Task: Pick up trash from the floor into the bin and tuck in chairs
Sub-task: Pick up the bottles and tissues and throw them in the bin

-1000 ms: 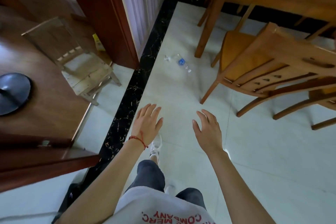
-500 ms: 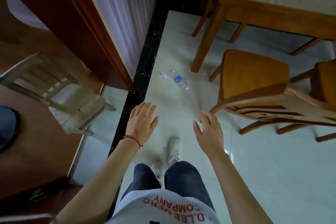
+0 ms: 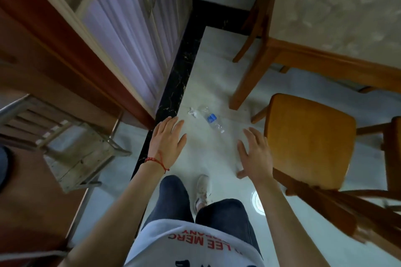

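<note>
Clear plastic bottle (image 3: pixel 213 121) with blue label lying on its side on pale floor tiles (image 3: pixel 208 84), uncollected
Crumpled white scrap (image 3: pixel 192 112) just beside bottle, toward black marble border strip (image 3: pixel 175 84); both near foot of wooden table leg (image 3: pixel 247 80). Left hand (image 3: pixel 168 143) held flat above floor short of the trash, fingers spread, palm down, gripping nothing; red string bracelet (image 3: pixel 157 161) at wrist. Right hand (image 3: pixel 257 156) likewise splayed wide and empty, just beside seat edge of wooden chair (image 3: pixel 308 138), contact with chair not determinable. Chair standing out from table (image 3: pixel 338 15), not tucked in. White shoe (image 3: pixel 202 188) on tiles between the forearms. Weathered small wooden chair (image 3: pixel 71 149) well apart at left, by reddish door frame (image 3: pixel 71 50). Bin not sighted
</note>
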